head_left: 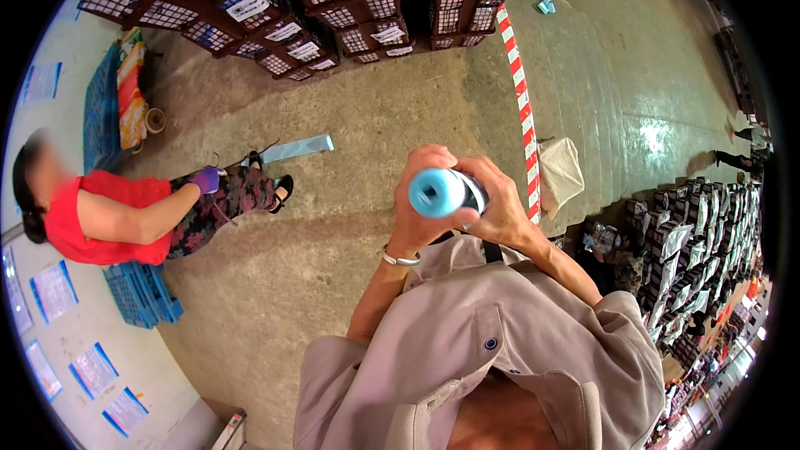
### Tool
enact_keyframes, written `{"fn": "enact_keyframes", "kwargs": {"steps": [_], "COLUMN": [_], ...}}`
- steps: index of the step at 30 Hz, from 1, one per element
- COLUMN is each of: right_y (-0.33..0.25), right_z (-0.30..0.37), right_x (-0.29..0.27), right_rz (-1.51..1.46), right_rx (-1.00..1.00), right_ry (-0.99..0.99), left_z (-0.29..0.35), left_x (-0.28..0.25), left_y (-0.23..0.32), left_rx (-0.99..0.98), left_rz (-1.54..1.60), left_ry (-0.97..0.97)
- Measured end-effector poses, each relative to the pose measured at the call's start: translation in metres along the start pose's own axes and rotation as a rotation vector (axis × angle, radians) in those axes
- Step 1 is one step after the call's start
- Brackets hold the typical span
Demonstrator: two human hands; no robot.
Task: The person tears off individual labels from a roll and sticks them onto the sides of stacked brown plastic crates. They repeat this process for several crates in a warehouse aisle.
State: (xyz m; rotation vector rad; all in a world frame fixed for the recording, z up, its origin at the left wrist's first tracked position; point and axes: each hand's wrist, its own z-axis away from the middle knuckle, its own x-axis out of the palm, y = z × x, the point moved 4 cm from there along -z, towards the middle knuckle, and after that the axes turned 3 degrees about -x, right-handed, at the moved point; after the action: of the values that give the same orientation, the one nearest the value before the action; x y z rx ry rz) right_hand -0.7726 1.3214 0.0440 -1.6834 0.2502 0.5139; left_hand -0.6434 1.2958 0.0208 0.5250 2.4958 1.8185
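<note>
I hold a light blue roll (439,192) with a hollow core up in front of my chest, its end facing the camera. My left hand (419,200) wraps its left side, a silver bangle on that wrist. My right hand (498,200) grips the right side, fingers curled over the dark part behind the blue end. Both forearms rise from my beige shirt (467,342).
A person in a red top (100,217) sits at the left on a blue crate (142,296), one purple-gloved hand on a knee. A blue strip (296,148) lies on the concrete floor. Stacked brown crates (317,0) stand behind. A red-white striped line (521,100) crosses the floor; dark packed goods (700,233) fill the right.
</note>
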Motion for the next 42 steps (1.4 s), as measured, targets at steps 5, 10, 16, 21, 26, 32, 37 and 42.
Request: {"fn": "enact_keyframes", "kwargs": {"steps": [5,10,16,21,26,32,37,42], "right_y": [0.005,-0.001,0.001,-0.002,-0.01,0.001,-0.009,0.009], "right_z": [-0.003,-0.01,-0.016,-0.018,-0.022,-0.023,-0.036,-0.044], "right_x": [-0.009,-0.018,-0.019,-0.018,-0.02,-0.022,-0.033,-0.034], "right_rz": [0.165,0.377,0.43,0.425,0.428,0.489,0.487,0.409], "right_rx": [-0.345,-0.481,-0.661,-0.66,-0.546,-0.479,-0.381,-0.311], "right_ry": [0.259,0.321,0.236,0.106,-0.056,0.048,0.031,0.017], "left_z": [-0.006,0.009,0.036,0.049,0.047,0.034,0.045,0.038], "left_x": [0.002,0.005,0.001,-0.016,-0.026,-0.042,-0.073,-0.08], "left_y": [0.027,0.02,-0.001,-0.023,-0.029,-0.023,-0.043,-0.046], "left_rx": [-0.116,-0.427,-0.782,-1.077,-0.867,-0.824,-0.871,-0.909], "left_rz": [-0.161,0.17,0.573,1.036,1.042,1.033,0.781,1.014], "left_ry": [-0.343,-0.199,-0.06,-0.123,-0.135,-0.073,-0.018,0.101]}}
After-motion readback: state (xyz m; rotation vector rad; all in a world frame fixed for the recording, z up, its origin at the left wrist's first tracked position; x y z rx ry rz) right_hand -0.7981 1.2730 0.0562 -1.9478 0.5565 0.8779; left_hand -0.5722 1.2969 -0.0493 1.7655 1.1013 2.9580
